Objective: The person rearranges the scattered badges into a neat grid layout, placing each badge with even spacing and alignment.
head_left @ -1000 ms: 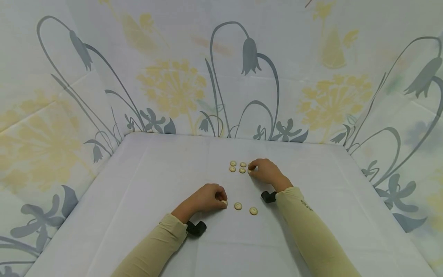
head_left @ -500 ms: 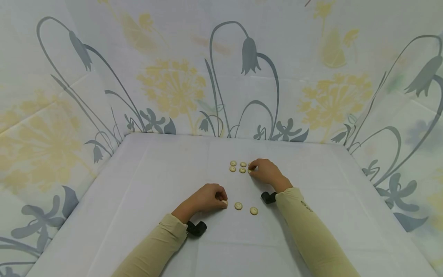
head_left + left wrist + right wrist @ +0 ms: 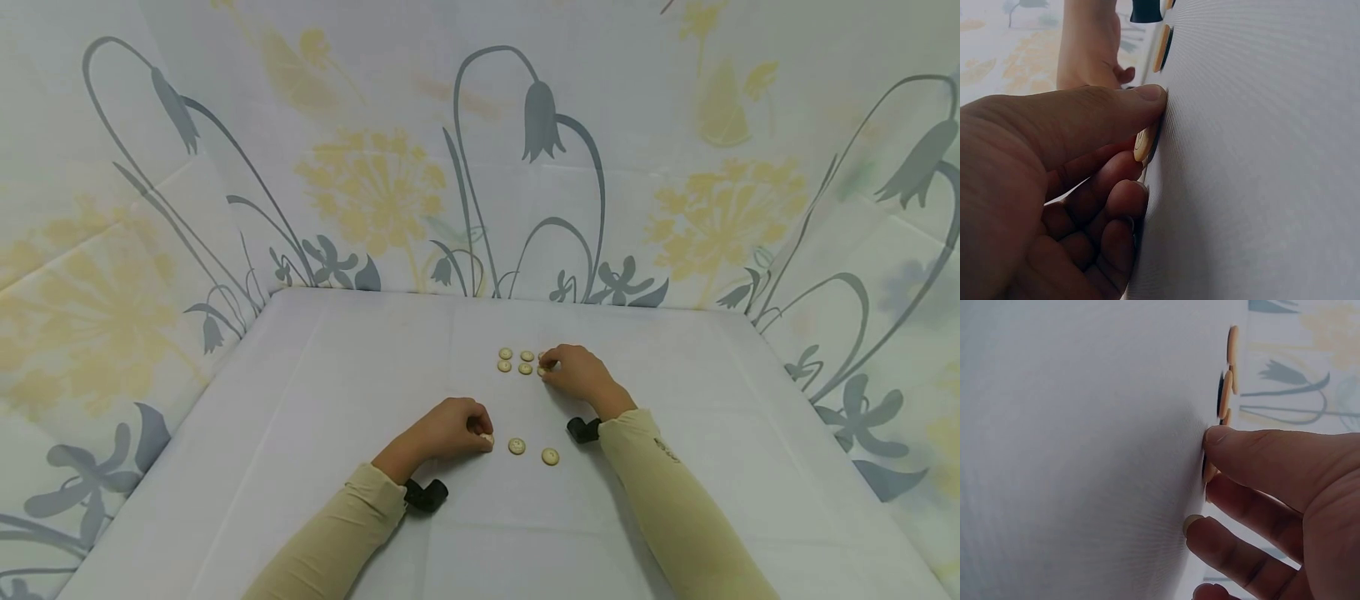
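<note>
On the white table, my left hand (image 3: 450,428) pinches a pale button between thumb and fingers. The left wrist view shows this button (image 3: 1143,145) at the table surface, partly covered by the thumb. Two more buttons lie to its right, one nearer (image 3: 517,447) and one farther along (image 3: 551,457). Farther back, my right hand (image 3: 576,371) pinches another button (image 3: 1209,470) at the right end of a small two-row group. A neighbouring button (image 3: 542,357) behind it is mostly hidden by the fingers. The rest of the group lies to the left, including a front-row button (image 3: 525,369).
A white cloth covers the table (image 3: 360,350), with flower-patterned fabric walls (image 3: 495,183) behind and at both sides. Black wrist cameras sit under the left wrist (image 3: 426,496) and the right wrist (image 3: 582,429).
Almost nothing differs; the right hand and forearm have shifted very slightly, and both hands keep their pinch on the buttons.
</note>
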A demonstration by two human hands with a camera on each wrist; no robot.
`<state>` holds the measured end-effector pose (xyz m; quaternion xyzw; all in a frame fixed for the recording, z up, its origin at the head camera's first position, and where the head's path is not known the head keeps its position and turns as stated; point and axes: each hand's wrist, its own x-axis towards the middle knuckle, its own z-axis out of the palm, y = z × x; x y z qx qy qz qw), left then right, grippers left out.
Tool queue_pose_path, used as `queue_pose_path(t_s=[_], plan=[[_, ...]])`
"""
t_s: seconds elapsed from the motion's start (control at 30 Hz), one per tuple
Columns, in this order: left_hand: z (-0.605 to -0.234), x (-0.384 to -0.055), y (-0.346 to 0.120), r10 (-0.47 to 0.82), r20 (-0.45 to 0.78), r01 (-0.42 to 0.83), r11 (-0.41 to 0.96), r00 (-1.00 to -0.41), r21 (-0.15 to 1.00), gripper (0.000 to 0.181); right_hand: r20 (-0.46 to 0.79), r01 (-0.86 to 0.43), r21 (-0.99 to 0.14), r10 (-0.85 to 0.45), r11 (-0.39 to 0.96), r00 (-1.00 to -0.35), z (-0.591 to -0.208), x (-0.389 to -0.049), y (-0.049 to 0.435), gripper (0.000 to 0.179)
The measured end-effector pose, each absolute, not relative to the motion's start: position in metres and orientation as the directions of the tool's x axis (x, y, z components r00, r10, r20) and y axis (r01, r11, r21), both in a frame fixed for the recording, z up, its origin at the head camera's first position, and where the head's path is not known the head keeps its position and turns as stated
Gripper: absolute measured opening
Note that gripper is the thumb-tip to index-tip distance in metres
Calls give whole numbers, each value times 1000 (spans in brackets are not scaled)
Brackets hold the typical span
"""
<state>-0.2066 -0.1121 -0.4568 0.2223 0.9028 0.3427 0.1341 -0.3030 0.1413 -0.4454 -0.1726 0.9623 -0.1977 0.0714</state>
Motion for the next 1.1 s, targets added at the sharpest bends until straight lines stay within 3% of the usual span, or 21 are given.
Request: queue_pose_path(t_s=[0.37,1.1], plan=[[-456,-206,-112,494,-91,309,667,-865,678,12,-96,-276,-398,-339,875,-936,-439,-295,143,30],[-456,-206,-111,493,-84,313,665,-866,678,11,-28,-377,-407,-424,832,-905,-430,-269,138,30]])
